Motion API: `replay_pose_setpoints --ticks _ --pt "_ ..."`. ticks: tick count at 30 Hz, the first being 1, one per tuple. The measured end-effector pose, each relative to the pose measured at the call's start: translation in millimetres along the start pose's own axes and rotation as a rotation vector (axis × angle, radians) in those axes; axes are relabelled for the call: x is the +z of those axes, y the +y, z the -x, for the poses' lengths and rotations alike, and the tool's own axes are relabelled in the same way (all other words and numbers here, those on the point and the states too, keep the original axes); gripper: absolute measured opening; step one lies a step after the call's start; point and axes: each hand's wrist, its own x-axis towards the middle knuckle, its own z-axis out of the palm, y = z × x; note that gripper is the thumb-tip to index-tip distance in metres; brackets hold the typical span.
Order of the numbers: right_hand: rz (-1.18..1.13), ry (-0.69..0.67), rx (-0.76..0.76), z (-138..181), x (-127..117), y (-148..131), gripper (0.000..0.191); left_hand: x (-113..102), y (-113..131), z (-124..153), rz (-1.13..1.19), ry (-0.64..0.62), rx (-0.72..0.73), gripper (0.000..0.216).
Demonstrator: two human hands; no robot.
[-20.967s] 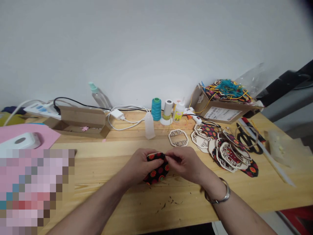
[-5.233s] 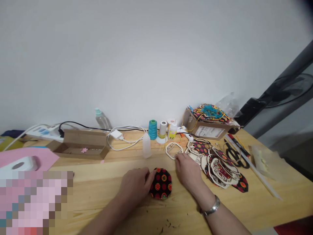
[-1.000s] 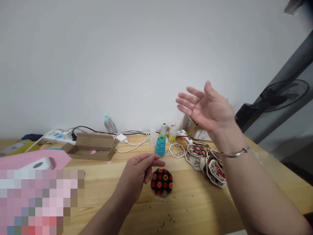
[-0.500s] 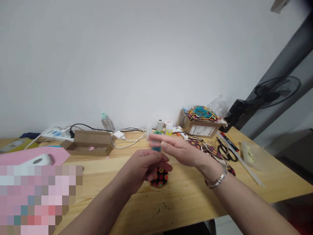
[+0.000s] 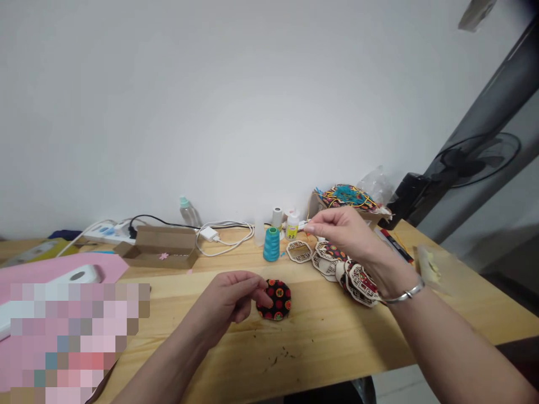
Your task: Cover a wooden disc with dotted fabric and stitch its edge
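Observation:
A small, roundish black fabric piece (image 5: 278,301) with red and orange flower motifs lies on the wooden table. My left hand (image 5: 238,297) is at its left edge, fingers curled and thumb near the fingertips; anything pinched there is too small to see. Raised to the right, above the lattice pieces, my right hand (image 5: 343,230) has thumb and forefinger pressed together. Whatever it may hold cannot be made out. Beyond the fabric stands a cone of teal thread (image 5: 272,245). A cut-out wooden lattice frame (image 5: 299,252) lies beside the cone.
Several fabric-backed lattice pieces (image 5: 362,283) overlap at right. Behind are a glue bottle (image 5: 292,225), a white spool (image 5: 277,215) and a stuffed cardboard box (image 5: 373,216). An open cardboard box (image 5: 155,253), white cable (image 5: 229,247) and pink sheet (image 5: 112,268) are at left.
My right hand has moved right and away from my left, uncovering the teal cone and lattice frame. My left hand has shifted slightly left, showing more of the fabric piece.

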Motion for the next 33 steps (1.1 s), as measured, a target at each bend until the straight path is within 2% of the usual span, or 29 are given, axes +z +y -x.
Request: replay_pose_setpoints --ticks 4,7,10,13,15,18,19,21,23,29,31,33 --pt "-0.027 0.176 -0.053 -2.3 -9.8 -6.2 0.018 -14.2 -17.5 0.7 -0.058 0.074 -0.021 0.023" --pt "-0.026 0.251 -0.089 -2.6 -17.5 -11.1 0.016 -25.7 -29.1 4.2 -0.141 0.129 -0.052 0.022" --pt "0.069 0.153 -0.100 -1.3 -17.7 -17.2 0.014 -30.4 -26.7 11.8 -0.271 0.247 -0.032 0.022" --pt "0.226 -0.078 -0.107 0.3 -5.0 -22.0 0.017 -21.0 -6.1 19.3 -0.437 0.448 0.185 0.027" --pt "0.304 -0.194 -0.120 0.7 8.3 -24.4 0.021 -7.5 12.4 21.0 -0.429 0.421 0.308 0.041" --pt "0.388 -0.280 -0.167 -0.6 26.1 -28.3 0.024 14.6 33.9 16.1 -0.341 0.187 0.332 0.050" --pt "0.410 -0.291 -0.185 -1.5 29.9 -29.9 0.025 20.3 37.8 13.1 -0.314 0.143 0.351 0.048" --pt "0.443 -0.292 -0.206 -3.9 33.3 -33.1 0.025 27.0 40.5 6.6 -0.304 0.106 0.387 0.027" --pt "0.466 -0.284 -0.221 -6.3 31.9 -36.1 0.022 27.3 38.3 1.1 -0.308 0.114 0.416 0.011" --pt "0.565 -0.304 -0.216 -9.6 18.0 -43.2 0.021 10.6 30.1 -10.4 -0.320 0.196 0.533 0.021" --pt "0.532 -0.302 -0.190 -10.3 16.9 -46.5 0.022 8.1 31.7 -14.6 -0.309 0.216 0.576 0.017" --pt "0.399 -0.299 -0.180 -11.3 19.1 -50.6 0.022 9.0 34.8 -19.3 -0.245 0.188 0.601 0.013"
